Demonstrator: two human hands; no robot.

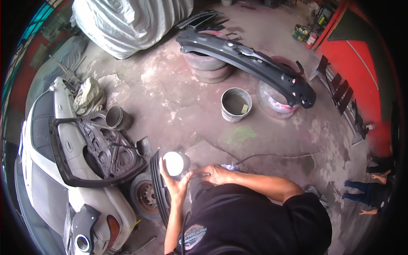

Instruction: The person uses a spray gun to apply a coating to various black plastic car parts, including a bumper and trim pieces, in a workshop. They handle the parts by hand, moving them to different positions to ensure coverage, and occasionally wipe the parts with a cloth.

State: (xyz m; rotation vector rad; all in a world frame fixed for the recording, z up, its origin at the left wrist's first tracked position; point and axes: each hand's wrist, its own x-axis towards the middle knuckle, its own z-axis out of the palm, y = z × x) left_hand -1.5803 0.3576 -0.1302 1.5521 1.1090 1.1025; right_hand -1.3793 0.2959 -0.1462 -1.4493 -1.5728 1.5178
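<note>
My left hand (175, 186) is wrapped around the lower side of a white-topped round container (173, 164), one finger stretched up its left edge. Its contents are too bright to make out. My right hand (216, 174) is curled beside the container, close to the left fingers. A small thing seems to lie in its grip, but I cannot make out what. A long, curved black panel (158, 187) stands just left of the container. Behind my right hand lies a crumpled pale purple cloth (230, 167).
On the left, a black car-door frame (91, 183) leans by a white car body (42, 170); a wheel (143, 195) lies near. Ahead are a grey bucket (235, 114) and a dark bumper (250, 61) across stacked tyres (208, 70). A person (367, 193) stands at right.
</note>
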